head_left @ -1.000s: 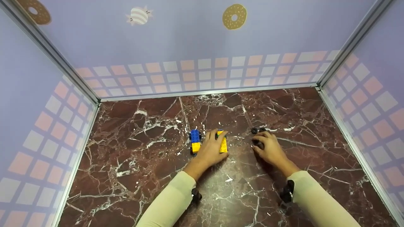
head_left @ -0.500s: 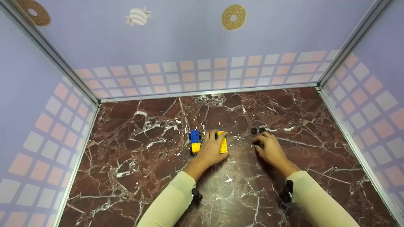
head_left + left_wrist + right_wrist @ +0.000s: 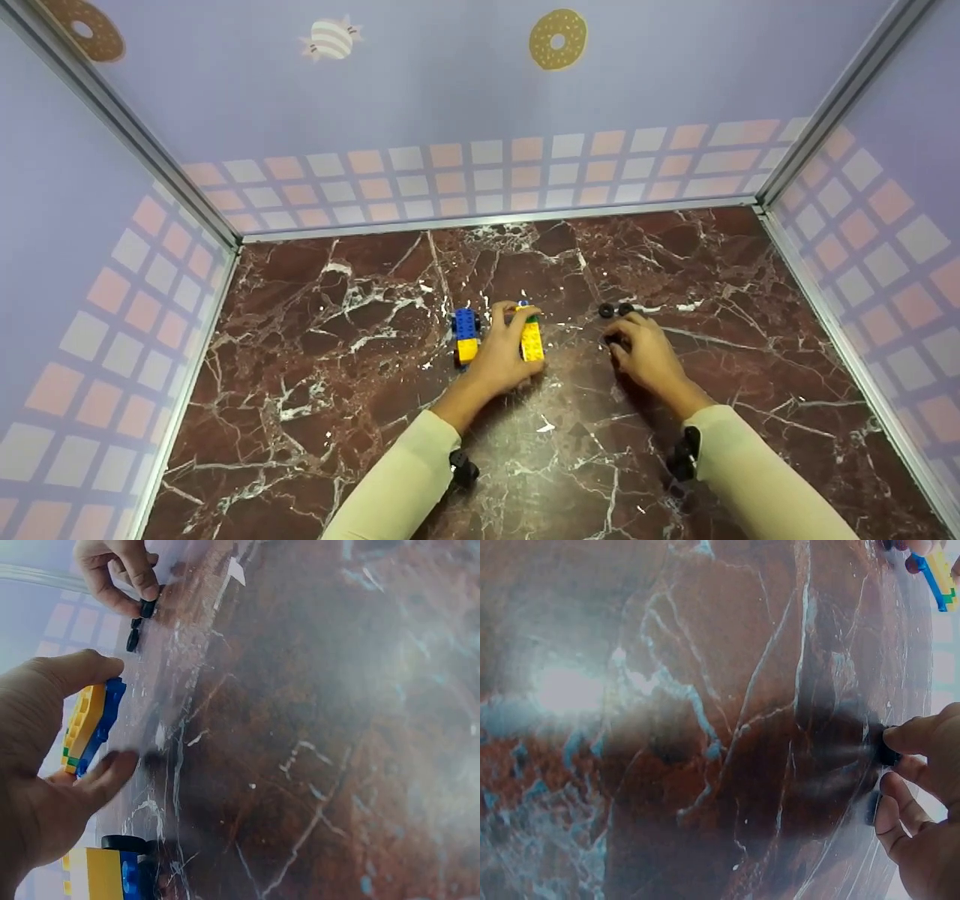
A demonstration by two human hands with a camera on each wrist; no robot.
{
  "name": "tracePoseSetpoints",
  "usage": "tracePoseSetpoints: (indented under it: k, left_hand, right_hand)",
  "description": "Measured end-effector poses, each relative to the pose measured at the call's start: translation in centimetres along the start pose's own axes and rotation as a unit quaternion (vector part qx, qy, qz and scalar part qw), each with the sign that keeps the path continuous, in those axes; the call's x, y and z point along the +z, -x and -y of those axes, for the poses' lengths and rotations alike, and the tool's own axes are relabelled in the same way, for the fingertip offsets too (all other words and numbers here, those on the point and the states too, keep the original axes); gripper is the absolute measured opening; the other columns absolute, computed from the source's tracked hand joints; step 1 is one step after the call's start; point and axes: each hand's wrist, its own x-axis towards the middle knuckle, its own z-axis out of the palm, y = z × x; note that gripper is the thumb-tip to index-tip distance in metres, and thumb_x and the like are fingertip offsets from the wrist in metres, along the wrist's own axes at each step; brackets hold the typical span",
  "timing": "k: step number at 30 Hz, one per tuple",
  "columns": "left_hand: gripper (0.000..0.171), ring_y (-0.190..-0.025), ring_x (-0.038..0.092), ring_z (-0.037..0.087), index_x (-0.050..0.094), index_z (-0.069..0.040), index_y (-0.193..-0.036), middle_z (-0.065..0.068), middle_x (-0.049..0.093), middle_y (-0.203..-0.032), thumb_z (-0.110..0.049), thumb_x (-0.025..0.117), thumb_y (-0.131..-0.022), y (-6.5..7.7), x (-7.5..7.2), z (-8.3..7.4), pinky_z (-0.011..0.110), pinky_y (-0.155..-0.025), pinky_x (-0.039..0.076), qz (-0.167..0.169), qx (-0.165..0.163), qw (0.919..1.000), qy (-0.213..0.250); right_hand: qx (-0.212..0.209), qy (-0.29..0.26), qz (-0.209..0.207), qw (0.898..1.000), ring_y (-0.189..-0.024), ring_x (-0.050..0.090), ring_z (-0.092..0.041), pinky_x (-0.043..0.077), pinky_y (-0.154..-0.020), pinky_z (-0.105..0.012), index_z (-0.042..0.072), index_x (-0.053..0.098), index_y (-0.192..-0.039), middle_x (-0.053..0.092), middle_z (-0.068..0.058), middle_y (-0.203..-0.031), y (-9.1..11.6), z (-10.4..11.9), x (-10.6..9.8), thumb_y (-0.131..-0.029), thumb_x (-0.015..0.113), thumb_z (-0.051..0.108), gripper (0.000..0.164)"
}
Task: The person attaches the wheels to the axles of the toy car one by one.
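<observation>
The left hand point(image 3: 502, 352), partly spread, grips a yellow-and-blue brick piece point(image 3: 532, 343) by its ends between thumb and fingertips, about midway between the side edges of the table point(image 3: 337, 450) and well in from its back edge. The right hand point(image 3: 649, 352), nearer the right edge, pinches a small black part point(image 3: 148, 608). Two black wheels point(image 3: 625, 308) lie just beyond it, towards the back edge. A blue-and-yellow toy car point(image 3: 465, 324) stands beside the left hand, with broad tabletop running to the left edge. Bare table separates the hands.
</observation>
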Motion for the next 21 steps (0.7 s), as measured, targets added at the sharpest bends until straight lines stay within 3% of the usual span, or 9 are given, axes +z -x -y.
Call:
tracePoseSetpoints:
  k: [5, 9, 12, 17, 21]
  left_hand:
    - [0.085, -0.143, 0.052, 0.041, 0.059, -0.011, -0.148, 0.019, 0.035, -0.156, -0.003, 0.099, -0.073, 0.0, 0.0, -0.1, 0.051, -0.121, 0.054, -0.03, 0.012, 0.9959, 0.085]
    - [0.085, -0.12, 0.062, 0.029, 0.061, -0.012, -0.148, 0.017, 0.032, -0.158, -0.003, 0.102, -0.074, 0.3, -0.2, -0.2, 0.041, -0.105, 0.063, -0.033, -0.006, 0.9866, 0.159]
    - [0.086, -0.104, 0.065, 0.022, 0.059, -0.012, -0.151, 0.017, 0.028, -0.163, -0.004, 0.101, -0.076, 0.5, -0.6, -0.3, 0.029, -0.085, 0.068, -0.025, -0.029, 0.9738, 0.224]
    - [0.087, -0.11, 0.068, 0.023, 0.054, -0.008, -0.155, 0.018, 0.031, -0.162, 0.001, 0.097, -0.08, 0.8, -1.2, -0.7, 0.021, -0.08, 0.065, -0.005, -0.046, 0.9435, 0.328]
    - [0.086, -0.106, 0.068, 0.021, 0.051, -0.007, -0.156, 0.019, 0.029, -0.159, 0.003, 0.094, -0.083, 1.0, -1.6, -0.8, 0.021, -0.076, 0.063, 0.008, -0.046, 0.9254, 0.376]
  right_hand:
    - [0.004, 0.0, 0.005, 1.0, -0.116, 0.066, -0.048, 0.059, -0.102, -0.065, 0.003, 0.079, -0.114, 0.073, -0.018, -0.122, 0.0, 0.0, -0.1, -0.09, 0.079, -0.002, 0.025]
    - [0.002, -0.003, 0.004, 1.0, -0.116, 0.066, -0.049, 0.059, -0.102, -0.066, 0.002, 0.079, -0.114, 0.073, -0.019, -0.123, 0.0, 0.0, -0.1, -0.09, 0.079, -0.002, 0.025]
    - [0.0, -0.004, 0.001, 1.0, -0.114, 0.067, -0.048, 0.059, -0.1, -0.065, 0.001, 0.079, -0.114, 0.073, -0.019, -0.122, 0.0, -0.1, -0.1, -0.09, 0.078, -0.003, 0.024]
    - [-0.004, -0.008, -0.001, 1.0, -0.112, 0.067, -0.049, 0.06, -0.098, -0.065, 0.0, 0.079, -0.113, 0.074, -0.021, -0.121, 0.0, -0.2, -0.2, -0.089, 0.079, -0.004, 0.024]
    - [0.001, -0.007, 0.002, 1.0, -0.115, 0.067, -0.049, 0.059, -0.102, -0.066, 0.0, 0.079, -0.114, 0.073, -0.021, -0.122, 0.0, -0.2, -0.3, -0.09, 0.078, -0.003, 0.024]
